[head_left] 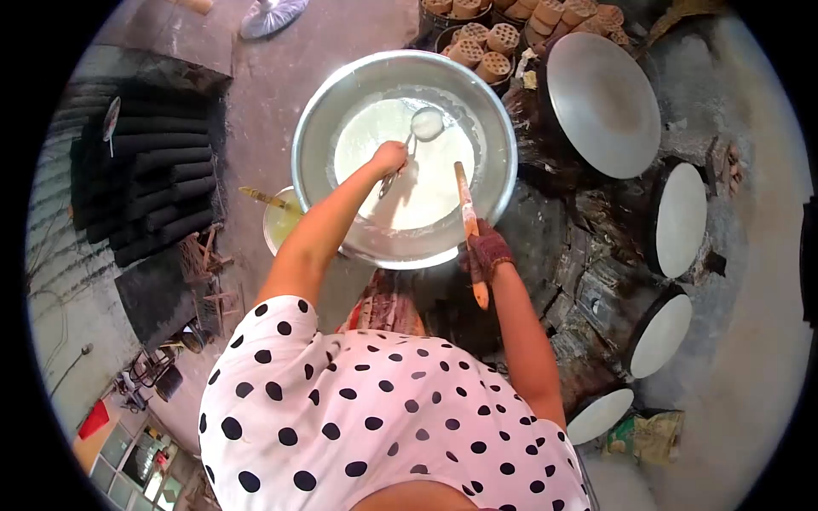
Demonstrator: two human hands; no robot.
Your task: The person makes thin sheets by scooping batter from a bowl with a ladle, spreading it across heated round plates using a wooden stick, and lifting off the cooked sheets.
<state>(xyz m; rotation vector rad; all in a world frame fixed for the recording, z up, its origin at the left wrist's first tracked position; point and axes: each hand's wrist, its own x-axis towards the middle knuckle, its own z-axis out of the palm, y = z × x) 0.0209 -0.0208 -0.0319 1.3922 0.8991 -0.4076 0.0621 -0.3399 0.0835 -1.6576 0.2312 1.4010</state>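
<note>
While the ladle (427, 124) sits within the wide metal basin (317, 140), whether its bowl touches the white liquid (366, 140) is hard to tell. The left hand (390, 158), curled around the ladle's handle, hides part of it. The gloved right hand (487, 250) grips a flat wooden stick (465, 200), covering its middle. Beside the basin, a bowl of yellowish liquid (278, 223) is partly hidden by the left arm. Perforated briquettes (493, 66) are cut off above; round griddles (603, 106) stand rightward.
</note>
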